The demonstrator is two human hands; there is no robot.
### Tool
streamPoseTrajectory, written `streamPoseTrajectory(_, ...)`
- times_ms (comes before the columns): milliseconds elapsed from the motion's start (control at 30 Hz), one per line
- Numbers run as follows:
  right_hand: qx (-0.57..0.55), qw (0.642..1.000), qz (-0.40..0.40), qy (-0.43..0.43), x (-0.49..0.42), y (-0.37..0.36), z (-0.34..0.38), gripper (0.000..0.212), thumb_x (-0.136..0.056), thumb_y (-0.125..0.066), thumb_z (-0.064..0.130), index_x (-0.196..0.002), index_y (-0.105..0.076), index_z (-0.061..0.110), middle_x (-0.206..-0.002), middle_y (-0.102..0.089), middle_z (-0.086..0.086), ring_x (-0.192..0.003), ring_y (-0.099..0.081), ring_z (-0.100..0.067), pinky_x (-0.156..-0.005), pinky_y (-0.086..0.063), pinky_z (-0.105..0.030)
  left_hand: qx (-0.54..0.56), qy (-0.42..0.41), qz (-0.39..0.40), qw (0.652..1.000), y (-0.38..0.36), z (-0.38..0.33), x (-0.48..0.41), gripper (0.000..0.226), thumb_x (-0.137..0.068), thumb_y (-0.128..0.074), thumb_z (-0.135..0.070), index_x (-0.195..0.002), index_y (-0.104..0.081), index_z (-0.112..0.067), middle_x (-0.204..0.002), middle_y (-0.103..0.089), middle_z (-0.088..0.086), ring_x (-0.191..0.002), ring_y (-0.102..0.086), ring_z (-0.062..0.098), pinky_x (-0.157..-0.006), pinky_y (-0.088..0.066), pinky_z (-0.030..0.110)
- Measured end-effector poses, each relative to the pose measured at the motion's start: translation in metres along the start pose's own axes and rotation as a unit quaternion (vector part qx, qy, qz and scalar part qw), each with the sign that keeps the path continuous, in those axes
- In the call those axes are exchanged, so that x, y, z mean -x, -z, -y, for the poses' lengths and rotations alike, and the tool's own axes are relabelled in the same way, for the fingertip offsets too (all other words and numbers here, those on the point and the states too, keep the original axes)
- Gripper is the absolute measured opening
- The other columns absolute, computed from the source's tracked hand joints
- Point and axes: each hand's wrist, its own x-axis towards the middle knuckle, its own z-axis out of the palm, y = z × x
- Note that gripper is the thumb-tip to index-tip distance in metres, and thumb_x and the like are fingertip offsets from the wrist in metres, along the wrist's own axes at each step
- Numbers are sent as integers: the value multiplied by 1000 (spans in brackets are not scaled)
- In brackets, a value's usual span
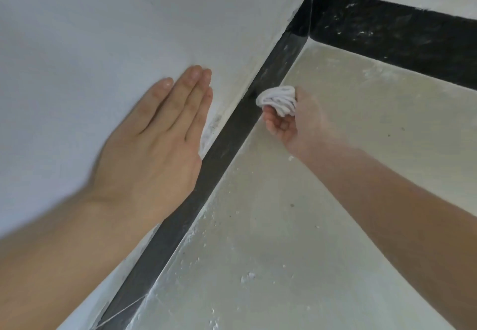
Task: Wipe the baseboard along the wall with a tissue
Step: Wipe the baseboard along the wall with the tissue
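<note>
A dark baseboard (214, 164) runs along the foot of the white wall from the lower left up to a corner at the top. My right hand (296, 123) grips a crumpled white tissue (277, 99) and holds it against the baseboard, a little short of the corner. My left hand (154, 144) lies flat on the wall just above the baseboard, fingers straight and together.
The baseboard turns at the corner (309, 33) and continues along the far wall (400, 40), where it shows pale specks. The pale floor (322, 213) is dusty, with white flecks near the baseboard. A fine crack crosses the baseboard at the lower left (121, 309).
</note>
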Motion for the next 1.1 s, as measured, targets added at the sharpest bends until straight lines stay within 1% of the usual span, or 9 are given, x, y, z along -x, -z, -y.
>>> streamPoseTrajectory(100,127,987,2,-98,28,8,-55,35,-93,-47,23,-65,-65,11,-55,-64,-6,-52,-61,-18,-52,-53,-26,-9,-3,28,1000,7,0,-1,62,-92,-18,-22,-147,-15,6,-156,-13,18,-145,-14,27,-118,-3,38)
streamPoseTrajectory(233,191,956,30,-220,38,-9,-110,17,-86,-56,17,-91,-65,3,-79,-70,-14,-63,-67,-24,-59,-58,-32,-15,-17,36,999,12,1,0,64,-89,-16,-23,-146,-17,6,-156,-13,19,-145,-13,27,-118,0,38)
streamPoseTrajectory(433,195,979,-16,-62,-6,-23,-37,20,-98,-38,12,-79,-43,17,-98,-48,-7,-67,-51,-12,-44,-52,-16,-6,-31,49,998,14,5,-2,64,-88,-27,-22,-145,-21,6,-154,-17,21,-144,-18,29,-118,0,40)
streamPoseTrajectory(567,88,993,-61,45,-12,-10,7,24,-96,-43,7,-75,-40,19,-84,-46,-2,-69,-52,-12,-49,-54,-16,22,-12,42,999,13,3,-1,64,-87,-29,-23,-143,-25,8,-152,-22,22,-142,-22,30,-118,-2,40)
streamPoseTrajectory(667,65,995,-66,26,0,-1,7,19,-95,-45,11,-78,-44,19,-87,-48,-3,-71,-54,-13,-51,-56,-18,40,0,29,999,12,1,-5,64,-85,-33,-20,-142,-28,7,-151,-25,21,-141,-25,29,-117,-3,39)
streamPoseTrajectory(867,224,963,-19,-149,32,-26,-40,10,-94,-49,7,-90,-58,5,-74,-57,-12,-58,-56,-19,-49,-53,-25,70,72,-4,995,6,-20,-6,65,-84,-31,-17,-146,-24,0,-156,-16,11,-145,-11,19,-118,10,35)
streamPoseTrajectory(933,229,965,-29,-124,29,-39,-22,18,-95,-46,4,-106,-60,1,-73,-54,-13,-57,-54,-19,-44,-52,-23,65,82,-16,994,4,-28,-7,66,-86,-27,-18,-149,-13,-2,-158,-4,9,-145,-2,17,-116,14,37)
streamPoseTrajectory(1000,276,959,-34,-51,23,-47,7,33,-96,-41,4,-127,-50,-3,-86,-51,-11,-63,-51,-17,-57,-54,-25,75,117,-7,990,3,-34,-11,73,-86,-32,-23,-150,-3,-3,-159,6,8,-146,4,17,-116,14,37)
streamPoseTrajectory(1100,295,952,-74,17,28,-54,46,39,-96,-38,5,-134,-44,-3,-102,-46,-10,-82,-52,-22,-76,-52,-30,101,171,4,980,-2,-42,-21,77,-84,-40,-12,-149,0,-1,-158,11,10,-145,10,20,-116,16,35)
